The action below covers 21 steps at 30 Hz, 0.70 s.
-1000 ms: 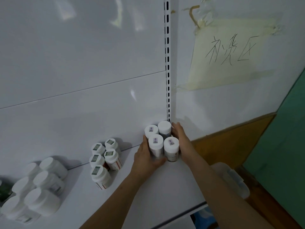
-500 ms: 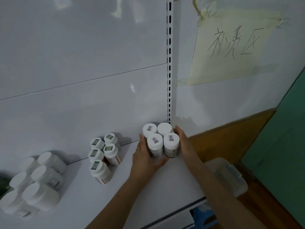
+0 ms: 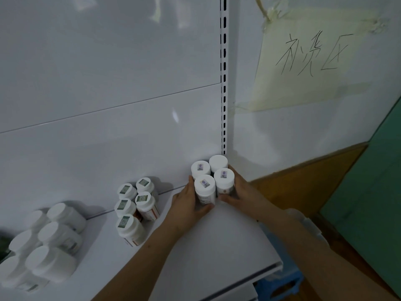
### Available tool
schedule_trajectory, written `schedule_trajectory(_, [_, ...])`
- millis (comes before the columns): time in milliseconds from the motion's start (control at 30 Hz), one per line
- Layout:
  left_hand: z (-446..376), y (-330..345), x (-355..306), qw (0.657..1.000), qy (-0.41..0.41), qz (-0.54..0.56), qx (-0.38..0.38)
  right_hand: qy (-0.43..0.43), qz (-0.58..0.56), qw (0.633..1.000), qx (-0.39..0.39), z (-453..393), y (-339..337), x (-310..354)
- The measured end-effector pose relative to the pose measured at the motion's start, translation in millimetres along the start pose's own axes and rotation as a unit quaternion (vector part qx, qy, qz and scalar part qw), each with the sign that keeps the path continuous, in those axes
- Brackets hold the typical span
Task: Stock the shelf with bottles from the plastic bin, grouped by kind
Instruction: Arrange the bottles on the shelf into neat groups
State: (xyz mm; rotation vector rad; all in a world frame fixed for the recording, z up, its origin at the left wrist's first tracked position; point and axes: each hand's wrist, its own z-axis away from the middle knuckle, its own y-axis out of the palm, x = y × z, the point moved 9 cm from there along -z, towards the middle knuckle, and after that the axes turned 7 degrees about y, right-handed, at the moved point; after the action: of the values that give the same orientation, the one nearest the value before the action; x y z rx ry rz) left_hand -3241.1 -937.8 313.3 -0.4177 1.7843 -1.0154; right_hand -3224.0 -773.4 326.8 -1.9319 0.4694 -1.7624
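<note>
Shown upright at the far right corner of the white shelf [image 3: 217, 246], a cluster of four white-capped bottles [image 3: 211, 180] stands in a two-by-two block, its back pair close to the rear panel and its right side beside the slotted upright [image 3: 223, 72]. The left hand [image 3: 186, 205] cups the block from the left and front, fingers curled round the base of the front-left bottle; the right hand [image 3: 238, 191] presses against the right flank, fingers wrapped round the front-right bottle. The block thus lies between the two palms — each bottle's long axis vertical, caps toward the camera — and neither hand is nearer than the other, since both touch it. Three caps carry small purple-tinted stickers; the rear-right cap is plain. Judged from this arrangement, the step in hand is squaring the group into the corner, and any remaining push would run away from the fingers, toward the rear panel and upright. Two other groups stand well apart to the left: five green-stickered bottles [image 3: 135, 205] and a set of larger plain white jars [image 3: 47, 242]. Part of the clear plastic bin [image 3: 308, 227] shows below the right forearm; its contents cannot be seen.
</note>
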Motion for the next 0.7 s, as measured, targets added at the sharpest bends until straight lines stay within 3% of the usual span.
schedule_trajectory(367, [-10, 7, 0, 0.997, 0.008, -0.077, 0.002, -0.023, 0.045, 0.998, 0.026, -2, -9, 5])
schedule_trajectory(700, [-10, 14, 4, 0.991, -0.053, -0.120, 0.007, 0.024, 0.014, 0.999, 0.043, -7, -7, -7])
